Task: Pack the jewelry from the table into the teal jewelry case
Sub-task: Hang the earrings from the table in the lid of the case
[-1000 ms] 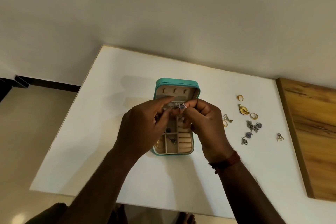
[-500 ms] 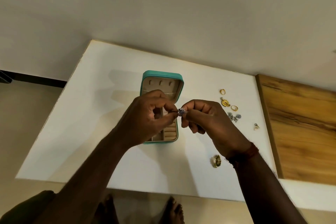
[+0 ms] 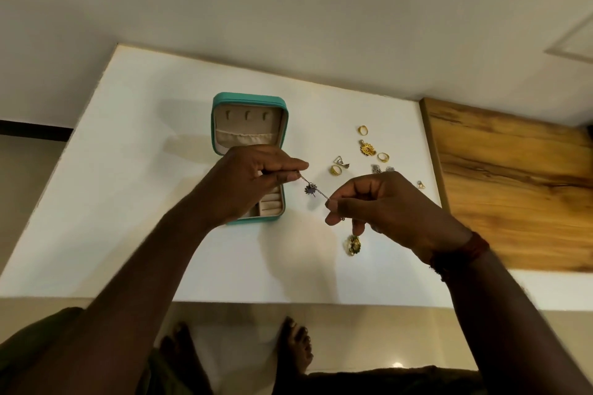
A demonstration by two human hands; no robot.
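A pendant chain (image 3: pixel 310 189) was held stretched between the left hand (image 3: pixel 256 176) and right hand (image 3: pixel 378 202), each pinched on one end, above the bench (image 3: pixel 144 170) beside the open teal jewelry case (image 3: pixel 248 99). It was judged that a slackened pinch could have dropped or tangled it.

Surroundings recorded: wall, floor, wood panel.
A wood-grain panel (image 3: pixel 513 183) is seen at the right, below a plain cream wall (image 3: pixel 288 9). A black skirting strip (image 3: pixel 32 130) is noted at far left, above beige floor (image 3: pixel 25 196). Two bare feet (image 3: pixel 293 349) are observed at the bottom.
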